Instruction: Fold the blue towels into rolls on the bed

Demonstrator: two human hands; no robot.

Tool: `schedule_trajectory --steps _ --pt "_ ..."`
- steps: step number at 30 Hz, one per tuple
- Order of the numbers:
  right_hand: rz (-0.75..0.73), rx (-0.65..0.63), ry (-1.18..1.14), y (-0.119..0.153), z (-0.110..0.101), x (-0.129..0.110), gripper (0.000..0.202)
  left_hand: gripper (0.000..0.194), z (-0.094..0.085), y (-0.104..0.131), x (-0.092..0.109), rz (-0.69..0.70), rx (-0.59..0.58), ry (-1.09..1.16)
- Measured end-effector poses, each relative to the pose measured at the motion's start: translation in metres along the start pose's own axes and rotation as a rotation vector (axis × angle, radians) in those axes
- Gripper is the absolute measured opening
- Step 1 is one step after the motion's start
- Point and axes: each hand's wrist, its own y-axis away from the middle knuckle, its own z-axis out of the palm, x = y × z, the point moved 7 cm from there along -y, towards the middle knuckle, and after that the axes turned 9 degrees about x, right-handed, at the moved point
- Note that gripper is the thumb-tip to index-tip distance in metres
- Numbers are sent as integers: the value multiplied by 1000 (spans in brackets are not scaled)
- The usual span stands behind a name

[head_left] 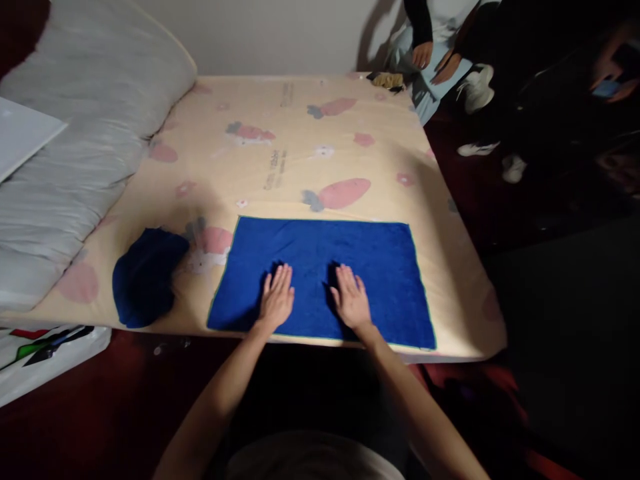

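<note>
A blue towel (313, 247) with a thin green edge lies spread out flat at the near edge of the bed (300, 163). Both hands rest on it, palms down. My left hand (278, 297) is on its left half, fingers stretched out and pointing away from me. To the right of the middle, my right hand (352, 296) lies flat with its thumb held apart from the fingers. Neither hand holds anything. Left of the towel, a crumpled dark blue cloth (147, 277) sits in a heap.
A grey quilt (85, 147) is piled along the left side, with a white flat object (25, 137) on it. A tan scrunched item (387, 81) lies at the far right corner, beside a seated person (430, 60). A printed bag (55, 353) stands below left.
</note>
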Motion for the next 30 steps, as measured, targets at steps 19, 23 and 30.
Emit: schedule_trajectory --steps 19,23,30 --pt "52 34 147 -26 -19 87 62 59 -1 -44 -54 -20 -15 -27" --pt "-37 -104 -46 -77 48 1 57 59 39 -98 21 121 -73 112" --pt "91 -1 140 -102 17 111 58 55 25 -129 -100 -191 -17 -35"
